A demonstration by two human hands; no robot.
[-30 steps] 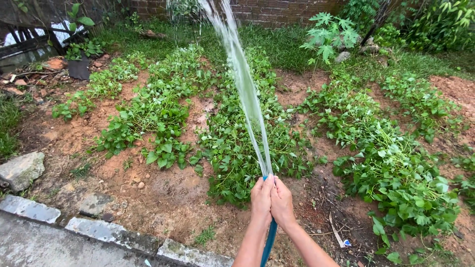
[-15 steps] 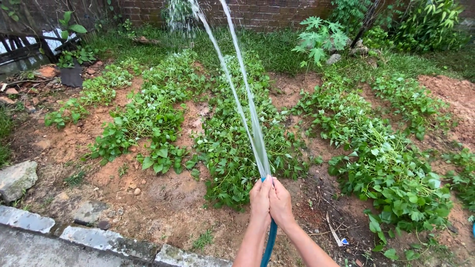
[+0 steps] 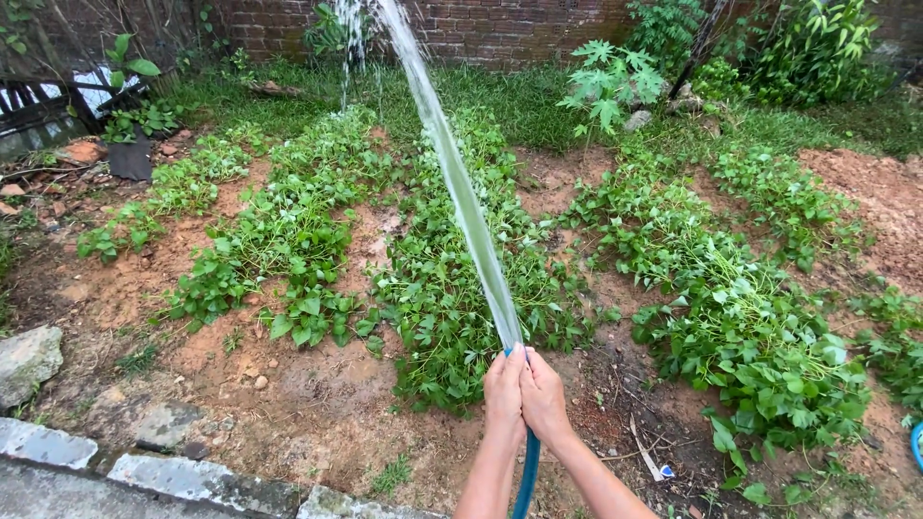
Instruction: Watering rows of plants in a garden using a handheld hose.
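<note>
The stone curb [image 3: 173,476] ran along the near left edge, and everything else sat beyond it. Just past the curb was a patch of bare brown dirt [image 3: 317,394] with open room to step. To the right of the curb, the left hand [image 3: 506,392] and the right hand [image 3: 544,396] were pressed side by side. Their fingers were wrapped tight around the end of a blue-green hose [image 3: 527,471]. The hose hung down between the two arms to the bottom edge. The hose tip was mostly hidden under the thumbs, so it may have been pinched.

A long stream of water [image 3: 460,187] shot up and away from the hands. It looked white and thin, and it got wider far off. It flew over rows of green leafy plants [image 3: 452,288] with dirt paths between them. A grey rock [image 3: 27,360] sat left of the plants, near the curb. Farthest from the curb stood a red brick wall [image 3: 500,24] with grass in front.
</note>
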